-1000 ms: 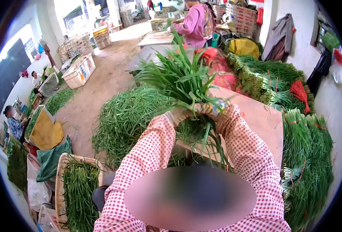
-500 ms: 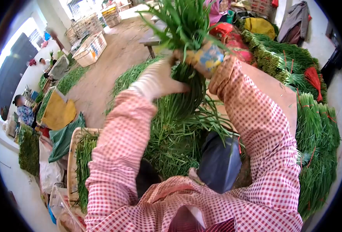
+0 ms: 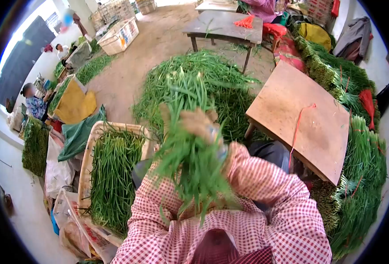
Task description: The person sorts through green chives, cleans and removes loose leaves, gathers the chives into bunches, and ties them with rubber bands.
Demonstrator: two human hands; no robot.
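A bunch of long green chives point(image 3: 188, 165) hangs in front of my chest, its loose leaf ends toward me and smeared by motion. My right hand point(image 3: 199, 124), in a worn glove, is closed across the top of the bunch. At the bunch's left side shows part of my left hand point(image 3: 164, 115); the leaves hide most of it, and it appears to grip the bunch from below. Beyond both hands, a big heap of loose chives point(image 3: 181, 66) covers the floor.
Left of me stands a crate point(image 3: 98, 127) of chives. At right is a low wooden board point(image 3: 302, 114) with a red tie point(image 3: 298, 130) on it, beside stacked tied bundles point(image 3: 361, 176). A dark table point(image 3: 225, 27) stands ahead. Another person point(image 3: 35, 102) sits far left.
Both hands have brought the chives down and toward my body, turning the leaf ends toward me. The view has shifted, showing more of the board, crate and dark table.
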